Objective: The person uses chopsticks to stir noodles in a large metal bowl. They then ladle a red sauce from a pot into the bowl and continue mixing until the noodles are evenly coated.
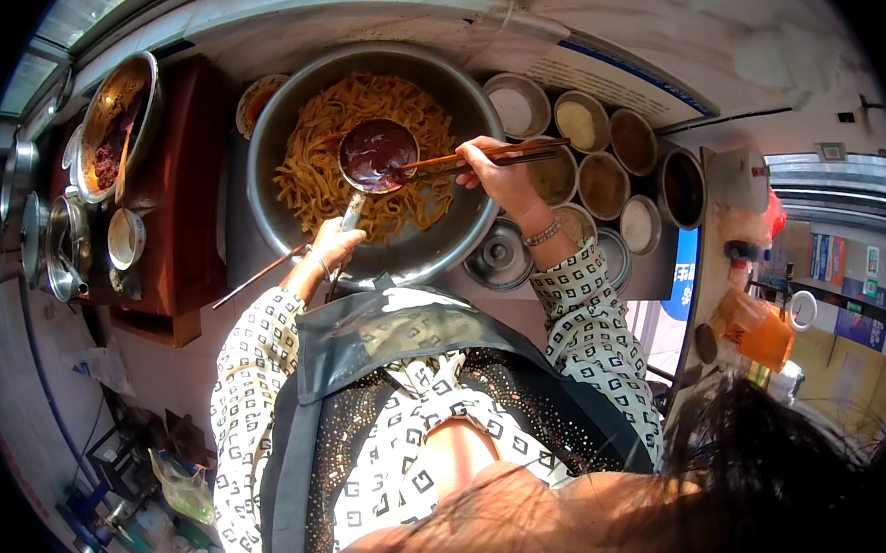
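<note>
A large steel basin (274, 203) in front of me holds wide, sauce-coloured noodles (322, 129). My left hand (334, 246) grips the handle of a metal ladle (352, 210), whose bowl is over the noodles and full of dark red sauce (376, 154). A thin stick (259, 275) also juts out leftward by that hand; whether it is held is unclear. Wooden chopsticks (508, 155) are pinched in my right hand (494, 175) above the basin's right side. Their tips reach into the sauce at the ladle's right edge.
Several seasoning bowls stand right of the basin, among them one of white granules (513, 111) and one of brown powder (603, 185). A steel lid (498, 253) lies near my right forearm. Left, a dark red stand (193, 177) bears a sauce-smeared bowl (151, 89) and an enamel cup (125, 239).
</note>
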`<state>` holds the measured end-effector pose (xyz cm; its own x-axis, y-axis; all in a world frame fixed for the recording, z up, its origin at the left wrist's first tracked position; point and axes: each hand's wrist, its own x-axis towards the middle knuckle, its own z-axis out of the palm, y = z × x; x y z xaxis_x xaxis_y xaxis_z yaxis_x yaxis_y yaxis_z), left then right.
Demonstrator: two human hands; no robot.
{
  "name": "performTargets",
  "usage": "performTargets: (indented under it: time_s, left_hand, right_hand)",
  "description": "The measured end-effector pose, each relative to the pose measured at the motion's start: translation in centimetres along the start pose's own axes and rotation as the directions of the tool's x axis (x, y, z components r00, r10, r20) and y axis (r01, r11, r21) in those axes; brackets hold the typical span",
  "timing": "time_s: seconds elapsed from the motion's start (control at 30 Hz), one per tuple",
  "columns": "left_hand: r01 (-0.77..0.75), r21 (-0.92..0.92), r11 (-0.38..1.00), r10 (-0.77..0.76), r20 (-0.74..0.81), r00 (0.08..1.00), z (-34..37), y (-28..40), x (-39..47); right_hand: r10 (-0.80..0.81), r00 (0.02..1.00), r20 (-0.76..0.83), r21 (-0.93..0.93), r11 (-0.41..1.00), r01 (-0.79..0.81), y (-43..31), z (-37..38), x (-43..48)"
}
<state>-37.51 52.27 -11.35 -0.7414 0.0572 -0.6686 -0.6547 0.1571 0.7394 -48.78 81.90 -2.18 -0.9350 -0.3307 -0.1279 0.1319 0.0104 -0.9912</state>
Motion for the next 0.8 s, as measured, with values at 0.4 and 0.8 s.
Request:
performTargets:
  time_s: [0.4,0.8]
  left_hand:
    - [-0.056,0.188,0.981,0.111,-0.295,0.949,-3.9,3.6,3.5]
    - [0.022,0.088,0.996,0.018,-0.432,0.902,-9.3,-0.7,-4.9]
  right_hand:
    - [-0.093,0.980,-0.174,0.082,0.991,0.108,-1.6,-2.5,-1.1]
    - [-0.050,0.987,-0.150,0.084,0.995,0.063,0.1,-2.7,-0.6]
